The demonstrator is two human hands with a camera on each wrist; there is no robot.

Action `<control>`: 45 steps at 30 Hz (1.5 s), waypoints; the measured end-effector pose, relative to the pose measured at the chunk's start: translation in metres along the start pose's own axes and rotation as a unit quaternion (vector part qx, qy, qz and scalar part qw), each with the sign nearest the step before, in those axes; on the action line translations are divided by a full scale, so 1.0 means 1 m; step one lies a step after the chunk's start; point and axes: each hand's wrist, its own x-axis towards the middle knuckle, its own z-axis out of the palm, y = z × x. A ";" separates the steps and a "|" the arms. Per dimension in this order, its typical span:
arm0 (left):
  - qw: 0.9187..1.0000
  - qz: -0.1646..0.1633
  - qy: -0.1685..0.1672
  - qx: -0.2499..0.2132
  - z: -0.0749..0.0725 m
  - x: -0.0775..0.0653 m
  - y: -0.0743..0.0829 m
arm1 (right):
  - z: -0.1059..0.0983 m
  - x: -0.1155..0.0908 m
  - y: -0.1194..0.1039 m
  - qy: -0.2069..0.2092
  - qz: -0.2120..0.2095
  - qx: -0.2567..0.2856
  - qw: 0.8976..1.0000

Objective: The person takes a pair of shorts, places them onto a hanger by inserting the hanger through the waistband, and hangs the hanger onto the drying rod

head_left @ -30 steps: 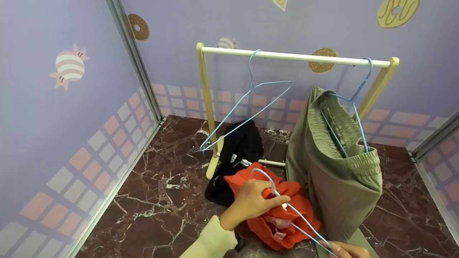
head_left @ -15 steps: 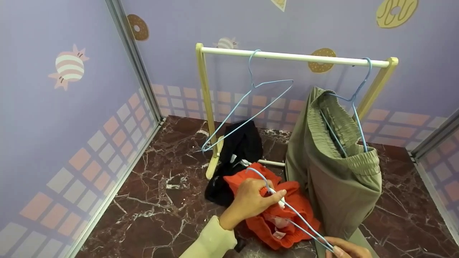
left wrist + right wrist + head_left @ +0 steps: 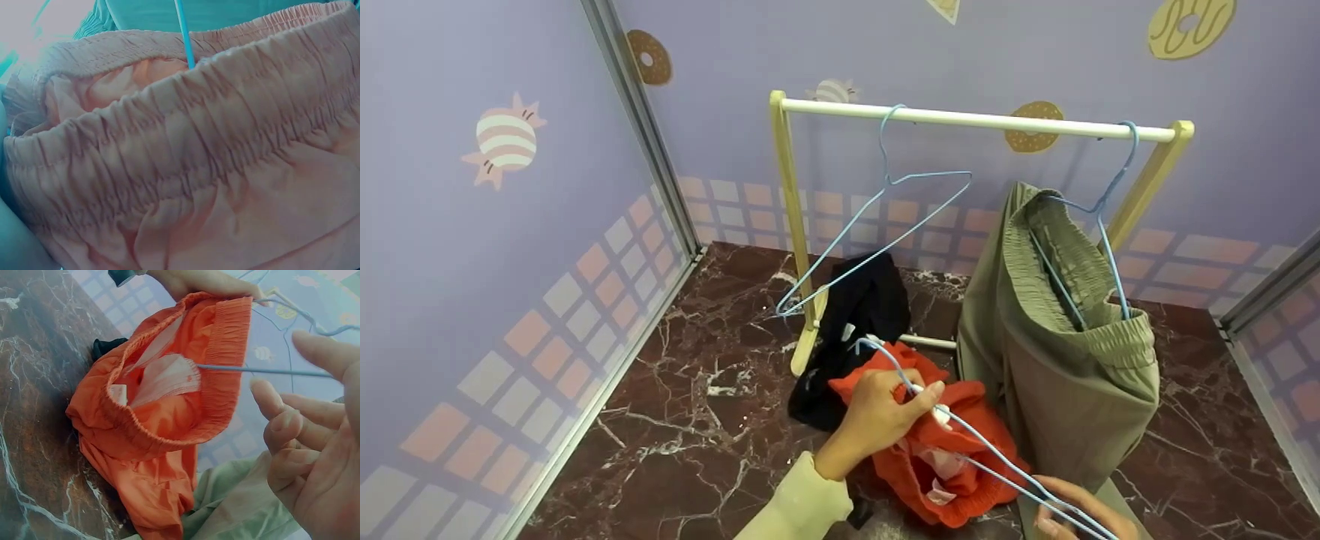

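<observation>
My left hand (image 3: 881, 409) pinches the elastic waist of orange pants (image 3: 960, 510) together with a blue wire hanger (image 3: 990, 446). The hanger's hook points up and left beyond that hand, while its lower wire runs into the waist opening. In the right wrist view a white lining and a tag show inside the orange pants (image 3: 152, 455). At the hanger's other end, my right hand (image 3: 1084, 510) is around the wires, thumb and fingers apart, the wire passing between them. The gathered waistband (image 3: 180, 129) fills the left wrist view.
A rack with a white rail (image 3: 975, 118) stands behind. An unladen blue hanger (image 3: 885, 244) hangs at its left, and olive pants (image 3: 1057, 375) hang on another at its right. A black garment (image 3: 870, 296) lies on the dark marbled floor (image 3: 660, 420).
My left hand and the hanger's hook have shifted slightly left and up. My right hand's thumb and fingers, which pinched the wires, have spread, and the hanger's end reaches further past them.
</observation>
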 end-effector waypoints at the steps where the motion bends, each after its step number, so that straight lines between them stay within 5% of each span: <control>1: 1.000 0.000 0.001 -0.003 0.000 0.000 0.000 | 0.006 0.000 -0.005 0.046 0.045 -0.045 0.997; 3: 1.000 0.002 0.001 -0.012 -0.001 0.000 0.001 | 0.016 0.003 -0.012 0.118 0.137 -0.120 0.976; 5: 1.000 0.001 0.000 -0.020 -0.001 0.000 0.002 | 0.022 0.007 -0.015 0.149 0.193 -0.137 0.960; 11: 0.999 -0.002 -0.003 -0.032 -0.002 0.000 0.003 | 0.036 0.017 0.003 0.183 0.180 -0.077 0.963; 18: 0.999 -0.004 0.000 -0.043 -0.002 -0.001 0.004 | 0.044 0.023 0.018 0.155 0.222 -0.200 0.942; 26: 0.998 -0.014 0.003 -0.060 -0.008 0.000 0.018 | 0.055 0.021 0.049 0.145 0.094 -0.183 0.968; 34: 0.999 -0.004 0.005 -0.050 -0.005 0.000 0.012 | 0.062 0.022 0.063 0.179 0.040 -0.172 0.968; 45: 0.998 0.019 0.007 -0.054 -0.007 0.001 0.004 | 0.057 0.024 0.034 0.180 0.112 -0.074 0.975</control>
